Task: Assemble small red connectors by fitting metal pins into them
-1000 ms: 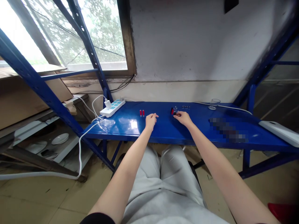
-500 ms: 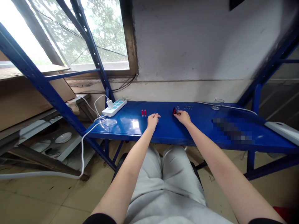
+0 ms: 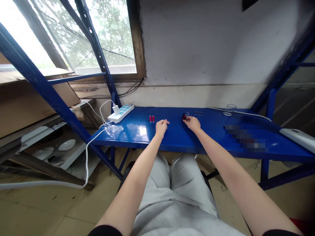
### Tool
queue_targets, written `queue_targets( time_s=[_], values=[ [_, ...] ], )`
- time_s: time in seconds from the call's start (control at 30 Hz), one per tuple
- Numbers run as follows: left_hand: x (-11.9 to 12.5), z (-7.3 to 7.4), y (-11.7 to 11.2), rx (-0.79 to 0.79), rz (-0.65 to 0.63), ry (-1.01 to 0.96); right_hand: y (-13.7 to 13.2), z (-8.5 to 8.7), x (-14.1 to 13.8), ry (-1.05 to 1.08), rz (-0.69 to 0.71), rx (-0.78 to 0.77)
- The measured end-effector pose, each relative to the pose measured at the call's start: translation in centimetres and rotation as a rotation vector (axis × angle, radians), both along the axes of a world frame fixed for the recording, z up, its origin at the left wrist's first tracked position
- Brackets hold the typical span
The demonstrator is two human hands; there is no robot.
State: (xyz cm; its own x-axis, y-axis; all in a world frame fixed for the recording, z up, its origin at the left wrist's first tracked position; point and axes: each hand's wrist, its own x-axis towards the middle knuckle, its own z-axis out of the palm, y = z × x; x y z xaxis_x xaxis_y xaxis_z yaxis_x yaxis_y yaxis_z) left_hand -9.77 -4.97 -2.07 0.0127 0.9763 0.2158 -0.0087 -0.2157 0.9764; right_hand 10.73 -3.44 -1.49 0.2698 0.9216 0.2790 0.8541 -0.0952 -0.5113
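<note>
Only the head view here, so going by that. The right hand [image 3: 193, 124] is bent in at the fingertips, and it looks like thumb and finger are pinching a small red-and-black piece [image 3: 184, 116], right on the glossy blue metal-looking table [image 3: 177, 132]. Some tiny clear, glassy-looking bits [image 3: 187, 114] sit right at those fingertips; can't tell if they're attached or just beside it.

My guess is the piece is super light and stiff, probably hard plastic, with smooth sides that could skid on that slick paint. I'd take it by the sides of the red end with just the fingertips and go easy near the clear stuff, which might be brittle.

The left hand [image 3: 161, 126] is near the middle, fingers partly curled with one sticking out toward the right. Can't tell if anything's tucked inside. Nearest to it are two little red cylinders with pale lower ends [image 3: 152, 119], side by side, looking smooth and hard too.

Behind the right hand there's a row of tiny pale pieces [image 3: 199, 113], too small to make out. Further right is a clear round glass cup [image 3: 229, 110], thin-walled and likely the most breakable thing around.
</note>
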Motion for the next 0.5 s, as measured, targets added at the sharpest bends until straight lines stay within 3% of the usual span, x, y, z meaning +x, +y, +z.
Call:
queue_targets(
  time_s=[0.5],
  values=[
    [0.0, 0.0, 0.0, -0.005, -0.002, 0.013, 0.7, 0.2, 2.7, 0.046, 0.023, -0.139]
  ],
)
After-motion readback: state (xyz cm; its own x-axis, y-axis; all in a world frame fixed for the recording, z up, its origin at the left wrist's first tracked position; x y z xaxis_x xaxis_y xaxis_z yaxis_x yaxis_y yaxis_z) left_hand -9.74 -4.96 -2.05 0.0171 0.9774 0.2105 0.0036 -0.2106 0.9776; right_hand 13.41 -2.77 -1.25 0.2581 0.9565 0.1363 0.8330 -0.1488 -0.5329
